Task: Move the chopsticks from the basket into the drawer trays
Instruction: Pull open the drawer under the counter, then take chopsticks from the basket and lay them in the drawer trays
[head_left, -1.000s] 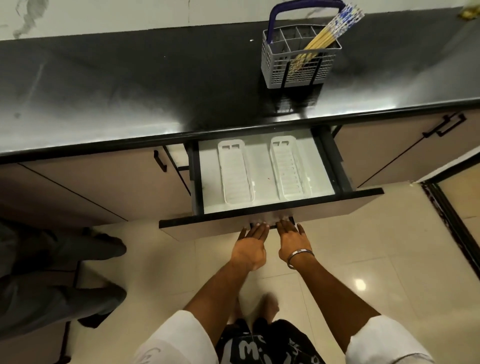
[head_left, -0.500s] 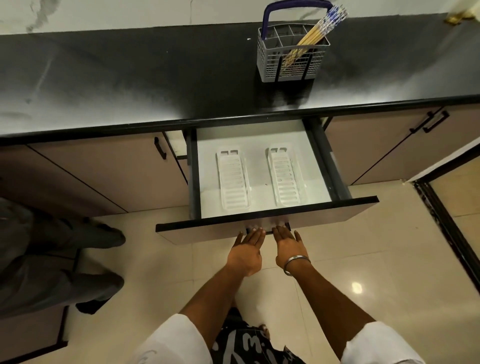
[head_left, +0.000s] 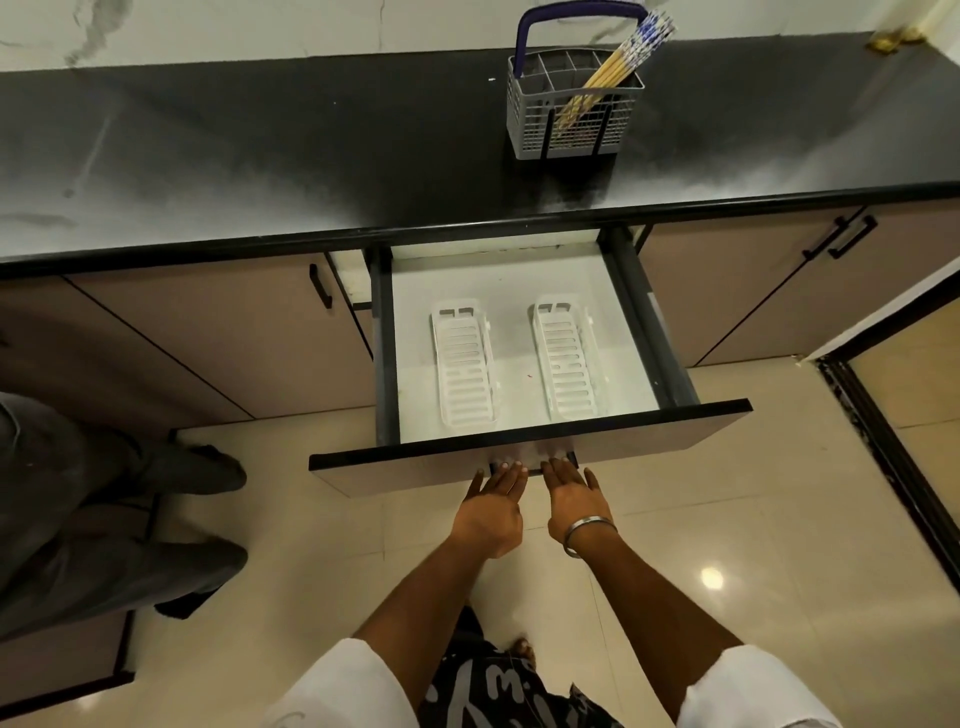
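Observation:
A grey wire basket (head_left: 530, 122) with a blue handle stands on the black countertop (head_left: 260, 156), back right. Several yellow chopsticks (head_left: 618, 57) with blue-patterned tops lean in its right compartment. Below it the drawer (head_left: 649, 436) is pulled out. Inside lie two white slotted trays, the left tray (head_left: 465, 364) and the right tray (head_left: 566, 358), both with nothing in them. My left hand (head_left: 491, 514) and my right hand (head_left: 576, 501) are side by side, palms up, fingertips hooked on the dark handle at the drawer's front.
Another person's legs and dark shoes (head_left: 197, 467) stand on the tiled floor to the left. Closed cabinet doors flank the drawer, one with a black handle (head_left: 847, 236) at right. A dark door frame (head_left: 893, 441) runs along the right.
The drawer has slid further out toward me, with both hands on its handle. More of the drawer's white floor and both trays now show.

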